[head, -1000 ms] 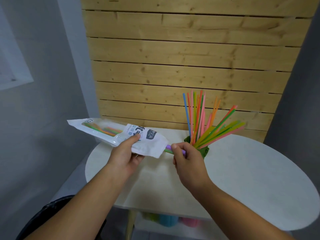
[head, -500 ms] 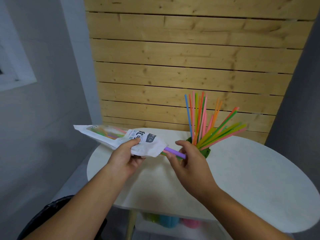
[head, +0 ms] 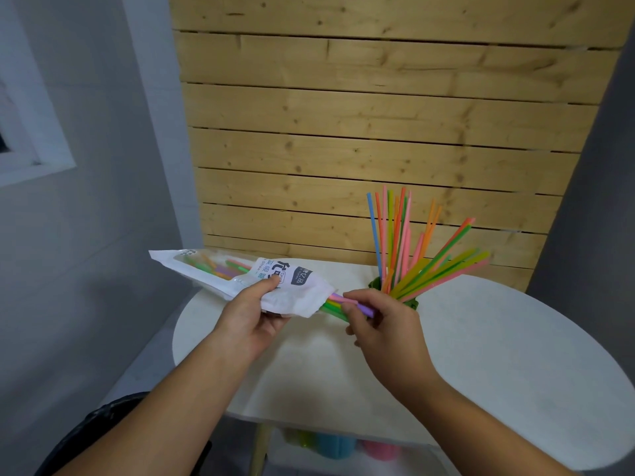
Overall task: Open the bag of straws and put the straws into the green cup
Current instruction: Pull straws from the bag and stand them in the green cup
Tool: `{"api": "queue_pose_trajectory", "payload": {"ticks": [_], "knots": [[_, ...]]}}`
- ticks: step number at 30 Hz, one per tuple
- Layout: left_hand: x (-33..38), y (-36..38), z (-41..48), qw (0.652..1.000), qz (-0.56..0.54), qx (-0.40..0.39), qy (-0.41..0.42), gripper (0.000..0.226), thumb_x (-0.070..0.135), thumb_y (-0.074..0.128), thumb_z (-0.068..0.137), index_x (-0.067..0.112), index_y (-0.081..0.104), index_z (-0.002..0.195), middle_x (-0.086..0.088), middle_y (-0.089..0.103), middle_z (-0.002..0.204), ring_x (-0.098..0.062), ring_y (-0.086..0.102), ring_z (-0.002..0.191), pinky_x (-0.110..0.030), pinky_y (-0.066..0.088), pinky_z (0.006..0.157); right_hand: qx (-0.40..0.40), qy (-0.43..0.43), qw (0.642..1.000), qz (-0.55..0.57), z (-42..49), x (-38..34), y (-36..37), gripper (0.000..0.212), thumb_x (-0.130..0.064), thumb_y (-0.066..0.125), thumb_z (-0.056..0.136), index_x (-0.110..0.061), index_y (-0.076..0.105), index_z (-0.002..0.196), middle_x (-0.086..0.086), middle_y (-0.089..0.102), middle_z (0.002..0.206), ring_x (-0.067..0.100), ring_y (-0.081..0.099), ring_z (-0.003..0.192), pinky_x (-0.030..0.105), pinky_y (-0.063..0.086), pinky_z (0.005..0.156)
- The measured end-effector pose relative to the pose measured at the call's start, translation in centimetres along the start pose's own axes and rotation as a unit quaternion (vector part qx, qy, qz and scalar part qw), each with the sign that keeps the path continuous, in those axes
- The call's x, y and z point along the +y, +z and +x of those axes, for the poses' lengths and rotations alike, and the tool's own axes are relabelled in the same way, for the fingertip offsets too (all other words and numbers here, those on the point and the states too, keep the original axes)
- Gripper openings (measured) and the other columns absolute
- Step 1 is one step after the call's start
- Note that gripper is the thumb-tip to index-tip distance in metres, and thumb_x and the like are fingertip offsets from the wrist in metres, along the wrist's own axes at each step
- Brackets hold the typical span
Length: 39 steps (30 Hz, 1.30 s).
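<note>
My left hand (head: 252, 316) grips the white straw bag (head: 240, 281), held level above the table's left side with its open mouth to the right. Purple and green straws (head: 335, 304) stick out of that mouth. The fingers of my right hand (head: 381, 324) pinch the purple straw's end just outside the bag. Behind my right hand stands the green cup (head: 412, 303), mostly hidden, with several coloured straws (head: 405, 249) fanning up and to the right out of it.
The white round table (head: 498, 355) stands against a wooden plank wall (head: 360, 132). Grey walls close in on the left and right. Blue, pink and green cups (head: 338, 446) sit on a shelf under the table.
The view has shifted and both hands sit lower and more to the right. My right hand has drawn the purple straw a little further out of the bag's mouth.
</note>
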<state>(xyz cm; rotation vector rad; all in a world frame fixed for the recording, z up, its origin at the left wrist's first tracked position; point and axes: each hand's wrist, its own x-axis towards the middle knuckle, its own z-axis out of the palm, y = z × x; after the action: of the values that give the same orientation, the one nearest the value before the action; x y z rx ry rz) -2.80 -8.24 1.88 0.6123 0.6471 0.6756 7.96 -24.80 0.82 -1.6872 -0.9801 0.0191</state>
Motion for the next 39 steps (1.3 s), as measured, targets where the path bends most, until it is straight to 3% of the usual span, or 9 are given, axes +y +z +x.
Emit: {"api": "queue_pose_trajectory", "payload": {"ticks": [4,7,13,17,21,23,28,35,39], "knots": [[0.4,0.2,-0.1,1.000,-0.002,-0.002,-0.003,0.033,-0.001,0.065,0.092,0.002,0.063,0.125,-0.016,0.074,0.113,-0.026,0.074,0.089,-0.039,0.064,0.061,0.020,0.040,0.998,0.051,0.1,0.0,-0.1,0.011,-0.018,0.068,0.092,-0.021,0.076,0.097,-0.012,0.073,0.080,0.013,0.072,0.072,0.042,0.061,0.065],[0.6,0.2,-0.2,1.000,-0.004,0.002,-0.004,0.031,-0.001,0.065,0.092,0.003,0.063,0.123,-0.015,0.075,0.108,-0.025,0.074,0.086,-0.038,0.064,0.057,0.022,0.052,0.996,0.064,0.0,-0.1,-0.2,0.012,-0.020,0.069,0.091,-0.022,0.078,0.098,-0.013,0.075,0.084,0.014,0.073,0.077,0.038,0.061,0.068],[0.8,0.2,-0.3,1.000,-0.015,0.005,-0.002,0.029,0.000,0.067,0.091,0.005,0.063,0.119,-0.013,0.079,0.094,-0.024,0.076,0.081,-0.037,0.063,0.056,0.038,0.137,0.977,0.157,0.2,-0.9,-0.9,0.013,-0.014,0.067,0.091,-0.024,0.074,0.095,0.002,0.076,0.086,0.018,0.074,0.073,0.032,0.062,0.064],[0.9,0.2,-0.3,1.000,-0.021,0.004,-0.002,0.036,0.001,0.067,0.091,0.005,0.061,0.126,-0.016,0.076,0.109,-0.026,0.075,0.091,-0.037,0.063,0.055,0.056,0.093,0.991,0.076,-0.3,-0.7,-1.4,0.013,-0.017,0.069,0.091,-0.023,0.076,0.100,-0.006,0.074,0.080,0.011,0.071,0.070,0.029,0.060,0.070],[0.8,0.1,-0.3,1.000,-0.025,-0.004,-0.006,0.034,0.001,0.067,0.091,0.004,0.062,0.125,-0.013,0.079,0.090,-0.023,0.078,0.072,-0.034,0.060,0.050,0.068,0.023,0.997,-0.018,-0.8,-0.7,-2.2,0.014,-0.018,0.068,0.091,-0.024,0.076,0.101,-0.017,0.071,0.083,0.000,0.066,0.077,0.011,0.051,0.067],[0.7,0.1,-0.2,1.000,-0.024,-0.004,-0.004,0.032,0.001,0.066,0.092,0.004,0.062,0.123,-0.012,0.079,0.086,-0.022,0.078,0.070,-0.033,0.059,0.050,0.069,0.022,0.997,-0.022,-0.8,-0.7,-2.6,0.014,-0.018,0.068,0.091,-0.023,0.076,0.101,-0.013,0.072,0.086,0.001,0.065,0.080,0.011,0.050,0.067],[0.6,0.1,0.0,1.000,-0.005,-0.005,-0.009,0.026,0.001,0.066,0.092,0.004,0.064,0.117,-0.012,0.079,0.087,-0.022,0.077,0.073,-0.035,0.062,0.053,0.053,0.103,0.987,0.111,-0.7,-0.6,-3.6,0.013,-0.008,0.067,0.091,-0.016,0.077,0.095,0.006,0.068,0.070,0.008,0.058,0.059,0.016,0.050,0.058],[-0.1,0.3,0.0,1.000,0.017,0.002,-0.013,0.033,0.001,0.065,0.092,0.002,0.062,0.125,-0.014,0.074,0.101,-0.024,0.072,0.085,-0.034,0.062,0.054,0.036,0.239,0.915,0.324,-1.3,-0.3,-4.1,0.010,-0.006,0.069,0.088,-0.006,0.075,0.096,0.010,0.066,0.071,0.017,0.060,0.066,0.026,0.055,0.065],[-0.2,0.5,0.0,1.000,0.014,0.004,-0.014,0.037,0.001,0.065,0.092,0.002,0.061,0.129,-0.014,0.074,0.102,-0.024,0.072,0.085,-0.033,0.062,0.053,0.037,0.271,0.887,0.372,-1.5,-0.4,-3.8,0.042,-0.021,0.081,0.066,-0.006,0.070,0.103,0.007,0.066,0.077,0.013,0.063,0.064,0.026,0.055,0.065]]}}
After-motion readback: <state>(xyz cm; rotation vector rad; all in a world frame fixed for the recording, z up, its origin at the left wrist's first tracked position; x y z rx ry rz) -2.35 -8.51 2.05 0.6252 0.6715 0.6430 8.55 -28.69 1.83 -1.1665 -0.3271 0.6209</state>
